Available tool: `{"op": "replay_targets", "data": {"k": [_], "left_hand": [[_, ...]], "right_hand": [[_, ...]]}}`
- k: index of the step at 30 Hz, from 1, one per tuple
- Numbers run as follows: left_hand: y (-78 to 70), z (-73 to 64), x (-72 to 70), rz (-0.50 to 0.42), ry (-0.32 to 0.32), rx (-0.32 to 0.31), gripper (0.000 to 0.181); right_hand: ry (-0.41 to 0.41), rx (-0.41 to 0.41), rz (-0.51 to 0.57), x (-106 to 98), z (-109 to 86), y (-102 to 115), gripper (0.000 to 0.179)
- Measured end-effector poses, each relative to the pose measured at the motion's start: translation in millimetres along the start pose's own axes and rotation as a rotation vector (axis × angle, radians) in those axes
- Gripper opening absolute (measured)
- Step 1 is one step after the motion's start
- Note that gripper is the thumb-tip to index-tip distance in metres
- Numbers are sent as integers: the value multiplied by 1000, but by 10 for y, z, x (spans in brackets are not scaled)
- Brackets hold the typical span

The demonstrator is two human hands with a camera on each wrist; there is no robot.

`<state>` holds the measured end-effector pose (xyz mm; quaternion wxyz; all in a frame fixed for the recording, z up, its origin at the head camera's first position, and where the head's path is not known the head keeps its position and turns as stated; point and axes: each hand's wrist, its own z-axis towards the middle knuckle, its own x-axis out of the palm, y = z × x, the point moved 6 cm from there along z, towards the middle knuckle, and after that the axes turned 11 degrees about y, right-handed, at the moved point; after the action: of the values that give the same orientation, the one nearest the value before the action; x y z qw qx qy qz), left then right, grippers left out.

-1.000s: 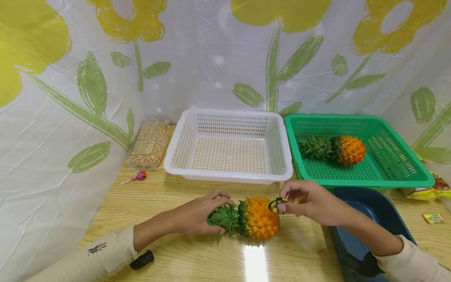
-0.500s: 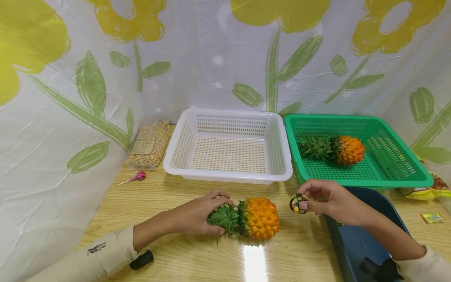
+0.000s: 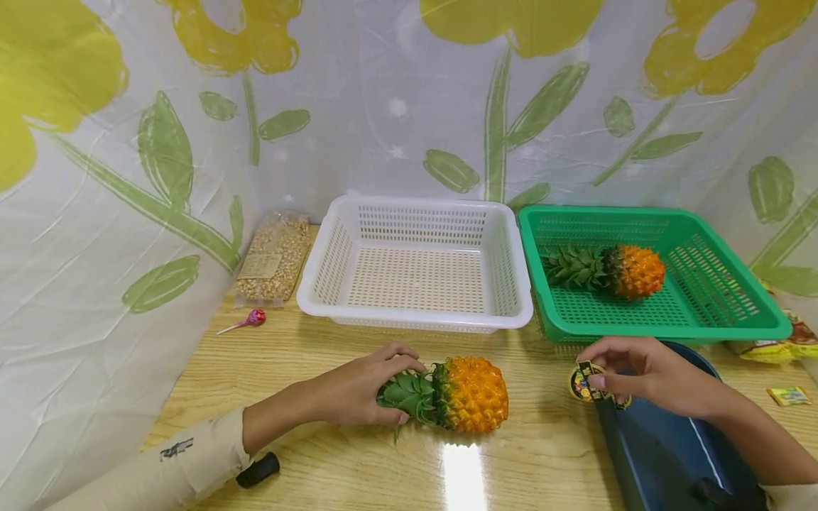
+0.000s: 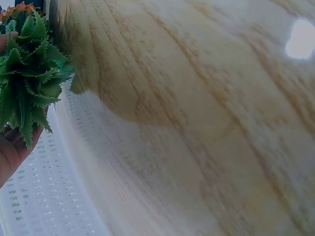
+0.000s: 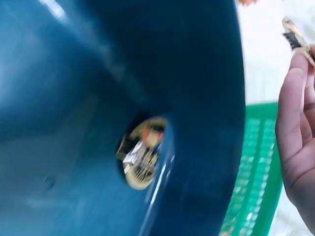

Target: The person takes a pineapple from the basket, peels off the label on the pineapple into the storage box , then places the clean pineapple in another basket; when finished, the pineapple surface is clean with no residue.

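Observation:
On the table, an orange pineapple [image 3: 476,394] lies on its side with its green crown to the left. My left hand [image 3: 373,389] grips that crown, fingers over one side and thumb on the other; the left wrist view has the spiky leaves [image 4: 32,73] at its left edge. Between the thumb and fingers of my right hand [image 3: 648,380] is a small round label [image 3: 581,383] with a dark, colourful print and a black band. It hangs over the near-left rim of a dark blue bin [image 3: 613,454]. In the right wrist view, a similar label [image 5: 145,152] lies inside the bin.
A white basket [image 3: 415,317] stands at the back. Right of it, a green basket [image 3: 703,301] holds another pineapple [image 3: 639,272]. A bag of kernels [image 3: 271,259] and a lollipop [image 3: 255,317] lie at left; a small yellow packet [image 3: 788,396] lies far right.
My right hand has moved away from the pineapple's base, rightward to the blue bin, carrying the label. My left hand and the pineapple stay in place.

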<state>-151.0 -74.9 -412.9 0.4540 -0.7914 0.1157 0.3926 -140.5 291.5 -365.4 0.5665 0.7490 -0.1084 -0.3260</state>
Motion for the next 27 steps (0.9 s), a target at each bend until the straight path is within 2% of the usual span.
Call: {"op": "replay_targets", "data": {"k": [7, 15, 22, 27], "left_hand": [[5, -2, -3, -5, 12, -2, 64], [-13, -5, -21, -15, 26, -12, 64], [-11, -5, -25, -21, 26, -10, 63], [-16, -7, -32, -10, 21, -6, 63]], "right_hand": [[-5, 33, 39, -110, -248, -171, 29], [6, 183, 103, -193, -481, -406, 27], [75, 223, 182, -234, -625, -594, 28], [154, 219, 282, -212, -636, -673, 28]]}}
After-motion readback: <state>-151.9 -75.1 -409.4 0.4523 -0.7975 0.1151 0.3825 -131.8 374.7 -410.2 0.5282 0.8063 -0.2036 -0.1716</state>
